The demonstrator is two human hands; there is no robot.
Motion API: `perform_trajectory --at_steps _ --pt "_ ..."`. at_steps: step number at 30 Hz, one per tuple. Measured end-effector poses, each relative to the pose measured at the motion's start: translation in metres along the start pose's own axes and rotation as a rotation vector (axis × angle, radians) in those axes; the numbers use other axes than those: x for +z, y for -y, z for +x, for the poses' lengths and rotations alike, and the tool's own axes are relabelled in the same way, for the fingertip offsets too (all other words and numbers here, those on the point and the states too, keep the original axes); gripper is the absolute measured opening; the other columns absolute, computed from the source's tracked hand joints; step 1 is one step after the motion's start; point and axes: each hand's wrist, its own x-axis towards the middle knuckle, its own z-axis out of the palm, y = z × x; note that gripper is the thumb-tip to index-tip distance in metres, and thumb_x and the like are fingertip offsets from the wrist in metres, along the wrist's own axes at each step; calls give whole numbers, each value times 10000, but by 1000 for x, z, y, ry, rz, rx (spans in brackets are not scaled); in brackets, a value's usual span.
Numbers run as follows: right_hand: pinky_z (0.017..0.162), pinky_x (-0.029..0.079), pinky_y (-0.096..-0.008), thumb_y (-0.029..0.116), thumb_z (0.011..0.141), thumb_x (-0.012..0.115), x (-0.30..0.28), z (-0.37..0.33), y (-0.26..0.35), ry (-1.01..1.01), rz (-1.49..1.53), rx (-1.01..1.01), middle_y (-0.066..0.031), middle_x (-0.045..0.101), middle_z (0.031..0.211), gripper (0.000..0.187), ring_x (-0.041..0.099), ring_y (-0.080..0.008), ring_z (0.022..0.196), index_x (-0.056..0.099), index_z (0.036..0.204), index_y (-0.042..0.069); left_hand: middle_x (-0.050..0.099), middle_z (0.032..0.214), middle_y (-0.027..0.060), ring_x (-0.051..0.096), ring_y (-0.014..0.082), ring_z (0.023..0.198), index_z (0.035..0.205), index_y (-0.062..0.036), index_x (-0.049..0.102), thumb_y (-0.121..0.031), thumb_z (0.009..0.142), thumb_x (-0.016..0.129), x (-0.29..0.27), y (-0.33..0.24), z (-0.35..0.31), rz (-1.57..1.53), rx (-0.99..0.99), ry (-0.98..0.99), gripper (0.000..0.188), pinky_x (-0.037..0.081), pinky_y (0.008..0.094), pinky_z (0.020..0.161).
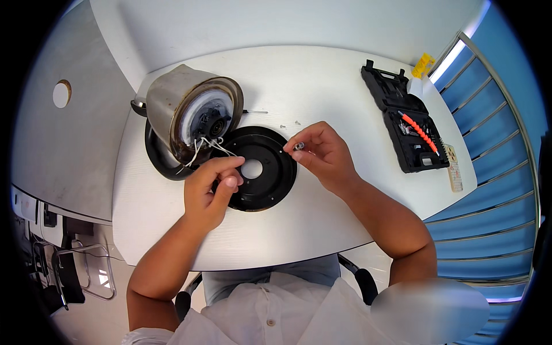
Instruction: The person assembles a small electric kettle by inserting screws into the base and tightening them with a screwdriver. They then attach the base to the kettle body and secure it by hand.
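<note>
A metal electric kettle (163, 106) lies tipped over at the left, its underside facing me. White wires (198, 150) hang from the round connector (214, 121) in that underside. In front of it, a black round base cover (270, 184) with a central hole lies on the table. My left hand (210, 187) is over the cover's left edge, near the wires, index finger stretched out, thumb apart, holding nothing. By the cover's upper right rim, my right hand (325, 155) pinches a small shiny metal piece (298, 146); its exact kind is too small to tell.
Two small screws (282, 126) lie beyond the cover, and a thin screwdriver (256, 111) beside the kettle. At the right sits an open black tool case (405, 135) with an orange flexible shaft (418, 133). A power strip (454, 169) and metal railing (500, 201) are beyond it.
</note>
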Motion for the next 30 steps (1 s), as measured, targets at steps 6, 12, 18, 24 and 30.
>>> perform_trajectory --at_steps 6,12,18,24,30 --pt "764 485 -255 30 844 572 3 4 12 3 -312 -65 -45 608 889 201 591 -118 826 638 1033 47 536 713 35 529 102 665 1087 31 577 -85 902 522 -5 0 -1 0 11 -37 226 434 225 627" --pt "723 467 -237 77 863 574 3 0 7 -139 -171 130 -34 628 849 161 583 -100 762 592 1018 35 535 714 26 525 92 671 1086 29 584 -76 901 532 0 2 1 -23 -18 5 219 441 226 637" --pt "717 468 -236 42 848 562 6 3 11 -115 -308 40 -23 599 789 87 573 -101 731 599 926 38 536 740 26 512 90 668 1090 5 590 -68 895 541 -1 3 0 18 -8 33 214 426 223 624" --pt "742 473 -237 10 830 547 8 3 7 -104 -253 25 -22 584 797 127 574 -99 741 596 944 36 540 777 34 504 86 667 1083 -1 590 -73 896 542 -2 2 1 15 -33 4 206 415 213 610" --pt "770 479 -243 20 831 558 7 1 1 -131 -134 80 -31 600 830 157 606 -106 800 578 986 36 549 786 41 518 87 675 1074 2 590 -72 892 537 -1 1 0 7 -66 -9 203 423 207 621"
